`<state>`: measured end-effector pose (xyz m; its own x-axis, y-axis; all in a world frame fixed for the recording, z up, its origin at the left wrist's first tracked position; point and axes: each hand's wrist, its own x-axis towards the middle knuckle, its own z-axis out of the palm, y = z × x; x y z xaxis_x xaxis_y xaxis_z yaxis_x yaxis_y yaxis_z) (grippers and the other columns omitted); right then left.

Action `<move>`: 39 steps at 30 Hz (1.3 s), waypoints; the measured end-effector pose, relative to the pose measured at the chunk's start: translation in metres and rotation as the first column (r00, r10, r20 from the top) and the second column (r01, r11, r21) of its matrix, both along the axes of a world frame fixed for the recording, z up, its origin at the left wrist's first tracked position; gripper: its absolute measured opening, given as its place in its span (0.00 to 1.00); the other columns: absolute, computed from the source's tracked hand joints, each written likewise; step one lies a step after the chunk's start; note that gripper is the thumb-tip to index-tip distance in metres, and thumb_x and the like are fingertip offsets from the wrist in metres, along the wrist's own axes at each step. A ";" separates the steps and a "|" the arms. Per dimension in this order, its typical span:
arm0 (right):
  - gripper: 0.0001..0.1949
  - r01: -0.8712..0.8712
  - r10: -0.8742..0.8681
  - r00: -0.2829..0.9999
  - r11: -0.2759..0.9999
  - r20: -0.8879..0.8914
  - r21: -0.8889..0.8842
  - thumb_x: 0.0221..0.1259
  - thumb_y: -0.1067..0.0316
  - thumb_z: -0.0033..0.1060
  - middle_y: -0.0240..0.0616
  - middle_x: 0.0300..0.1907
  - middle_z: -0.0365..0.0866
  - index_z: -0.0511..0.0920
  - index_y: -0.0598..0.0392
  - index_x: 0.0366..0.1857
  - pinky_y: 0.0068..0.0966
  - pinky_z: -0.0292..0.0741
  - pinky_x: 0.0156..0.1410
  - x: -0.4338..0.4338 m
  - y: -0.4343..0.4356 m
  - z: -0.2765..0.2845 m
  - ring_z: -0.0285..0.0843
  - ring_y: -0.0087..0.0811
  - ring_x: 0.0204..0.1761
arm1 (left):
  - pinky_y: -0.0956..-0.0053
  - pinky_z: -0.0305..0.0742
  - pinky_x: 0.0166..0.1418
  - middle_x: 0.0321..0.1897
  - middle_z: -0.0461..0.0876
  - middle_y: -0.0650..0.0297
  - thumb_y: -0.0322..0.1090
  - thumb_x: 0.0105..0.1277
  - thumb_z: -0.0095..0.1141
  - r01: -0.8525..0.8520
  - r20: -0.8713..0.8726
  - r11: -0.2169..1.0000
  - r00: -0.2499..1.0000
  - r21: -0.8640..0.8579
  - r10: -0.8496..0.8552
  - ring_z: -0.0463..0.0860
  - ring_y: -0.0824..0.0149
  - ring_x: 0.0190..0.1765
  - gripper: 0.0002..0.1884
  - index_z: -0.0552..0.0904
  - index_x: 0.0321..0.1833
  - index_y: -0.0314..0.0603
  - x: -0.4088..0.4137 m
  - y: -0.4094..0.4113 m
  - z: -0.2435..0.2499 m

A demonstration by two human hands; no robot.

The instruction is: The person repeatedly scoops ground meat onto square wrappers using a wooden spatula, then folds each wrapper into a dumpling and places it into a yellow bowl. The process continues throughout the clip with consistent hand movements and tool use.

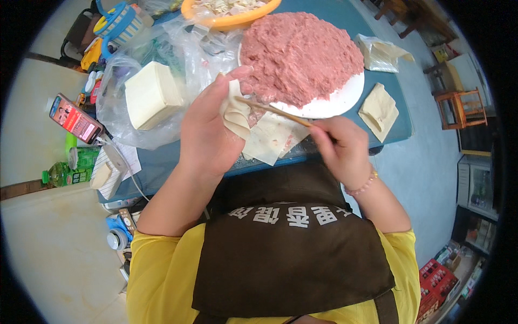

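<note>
A thin dough wrapper (pixel 236 115) lies folded in the palm of my left hand (pixel 212 121), its loose edge hanging in waves. My right hand (pixel 342 146) grips a thin wooden stick (pixel 283 114), whose far tip touches the wrapper. Just beyond both hands, a large mound of minced meat (pixel 301 54) fills a white plate (pixel 340 99). Loose flat wrappers (pixel 271 135) lie below the stick at the table's near edge. To the left of my left hand stands a thick stack of square wrappers (pixel 151 95) on a clear plastic bag (pixel 111 121).
An orange basin (pixel 230 22) of pale folded pieces sits at the back. A wrapper packet (pixel 380 54) and a folded wrapper pile (pixel 378 111) lie right on the blue table (pixel 162 166). A lit phone (pixel 77 119), green bottle (pixel 60 175) and striped jug (pixel 119 24) stand left.
</note>
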<state>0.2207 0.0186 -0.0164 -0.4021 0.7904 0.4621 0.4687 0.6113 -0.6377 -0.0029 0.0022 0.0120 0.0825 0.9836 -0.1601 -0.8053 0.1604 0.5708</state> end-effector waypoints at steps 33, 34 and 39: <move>0.04 -0.088 0.089 0.994 0.996 -0.060 0.020 0.53 0.73 0.67 0.42 0.24 0.80 0.81 0.60 0.29 0.29 0.73 0.31 0.057 0.035 -0.036 0.78 0.38 0.25 | 0.71 0.70 0.47 0.33 0.76 0.65 0.40 0.73 0.49 -0.053 -0.613 0.950 0.752 0.309 0.241 0.73 0.73 0.33 0.13 0.77 0.46 0.37 -0.052 0.074 0.038; 0.04 -0.095 0.096 0.993 0.995 -0.065 0.020 0.53 0.72 0.67 0.41 0.25 0.80 0.81 0.59 0.29 0.29 0.73 0.31 0.056 0.036 -0.036 0.78 0.38 0.26 | 0.72 0.70 0.47 0.34 0.77 0.65 0.40 0.72 0.49 0.095 -0.664 0.889 0.702 0.448 0.259 0.74 0.72 0.34 0.12 0.78 0.45 0.37 -0.063 0.101 0.046; 0.04 -0.094 0.095 0.991 0.995 -0.096 0.020 0.53 0.72 0.67 0.41 0.25 0.80 0.82 0.59 0.30 0.28 0.73 0.32 0.059 0.037 -0.037 0.78 0.38 0.26 | 0.69 0.62 0.66 0.54 0.78 0.60 0.49 0.74 0.48 -0.080 -0.728 0.867 0.509 0.492 0.460 0.72 0.65 0.59 0.21 0.79 0.57 0.38 -0.064 0.188 0.062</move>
<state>0.2795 0.0553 -0.0535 -0.4275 0.7438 0.5139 0.3451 0.6597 -0.6676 -0.0674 0.1904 0.0736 -0.1735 0.9213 0.3479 0.0671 -0.3413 0.9375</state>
